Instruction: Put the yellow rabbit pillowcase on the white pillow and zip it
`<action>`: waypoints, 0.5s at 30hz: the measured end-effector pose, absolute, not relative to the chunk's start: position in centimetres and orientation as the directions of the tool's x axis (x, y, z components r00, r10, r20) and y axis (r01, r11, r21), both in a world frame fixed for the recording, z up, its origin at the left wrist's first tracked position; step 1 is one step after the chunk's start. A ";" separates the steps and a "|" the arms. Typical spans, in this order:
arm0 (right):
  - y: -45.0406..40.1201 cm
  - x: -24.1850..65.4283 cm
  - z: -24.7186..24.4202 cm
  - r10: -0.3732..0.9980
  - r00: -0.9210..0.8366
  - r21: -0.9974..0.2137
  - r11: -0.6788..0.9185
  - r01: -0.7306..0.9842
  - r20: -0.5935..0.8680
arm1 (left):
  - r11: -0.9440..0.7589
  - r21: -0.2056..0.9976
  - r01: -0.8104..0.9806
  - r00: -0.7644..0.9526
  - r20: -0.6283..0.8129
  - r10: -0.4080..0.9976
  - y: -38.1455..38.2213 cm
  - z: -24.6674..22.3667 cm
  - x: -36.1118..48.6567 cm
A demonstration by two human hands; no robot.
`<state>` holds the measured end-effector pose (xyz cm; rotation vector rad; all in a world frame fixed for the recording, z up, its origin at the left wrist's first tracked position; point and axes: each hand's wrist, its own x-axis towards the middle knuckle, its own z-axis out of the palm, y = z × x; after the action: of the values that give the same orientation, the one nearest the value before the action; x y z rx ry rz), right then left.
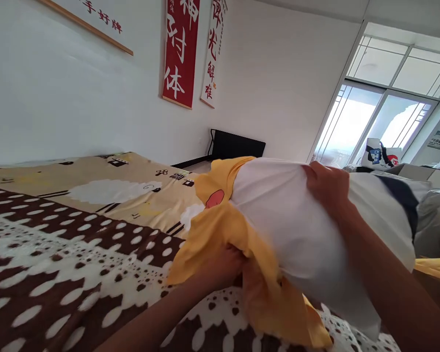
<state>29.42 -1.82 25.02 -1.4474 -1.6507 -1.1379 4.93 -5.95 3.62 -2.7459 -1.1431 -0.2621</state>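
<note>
A white pillow (289, 215) lies partly inside a yellow pillowcase (220, 225) that has a pink oval patch. My left hand (229, 266) is closed round the yellow cloth near its lower edge, with the fingers partly hidden in the folds. Higher up and to the right, my right hand (328, 186) grips the top of the white pillow, its fingers curled into the fabric. Both lie over a brown and white dotted blanket (77, 274).
A beige patterned sheet (132, 190) spreads behind the blanket. A black headboard (238, 146) stands by the far wall. At the right are bags (381, 154), a clear plastic-wrapped bundle (436, 220) and more yellow cloth (436, 268).
</note>
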 end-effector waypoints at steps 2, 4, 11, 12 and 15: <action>-3.3 31.6 25.3 0.246 -0.248 0.246 0.038 0.968 0.937 | -0.723 -0.045 0.689 0.703 0.285 0.652 -5.3 4.9 5.4; -4.9 33.8 24.0 0.124 -0.361 0.348 0.115 0.930 0.924 | -0.747 -0.005 0.665 0.678 0.422 0.602 -5.3 6.4 5.2; -10.1 35.9 16.1 0.131 -0.776 0.698 0.365 0.616 0.617 | -0.696 0.062 0.715 0.194 0.939 0.284 -5.1 10.9 3.6; -10.7 35.4 15.6 0.132 -0.783 0.696 0.387 0.606 0.608 | -0.668 0.039 0.743 0.191 0.944 0.268 -5.0 11.2 3.8; -12.4 33.2 15.5 0.151 -0.745 0.636 0.428 0.642 0.650 | -0.574 -0.011 0.819 0.217 0.932 0.292 -4.6 11.6 4.5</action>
<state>33.24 -12.37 15.48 -0.6680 -2.1800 -1.2866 4.48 -4.59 11.64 -1.9837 -1.0224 -1.3471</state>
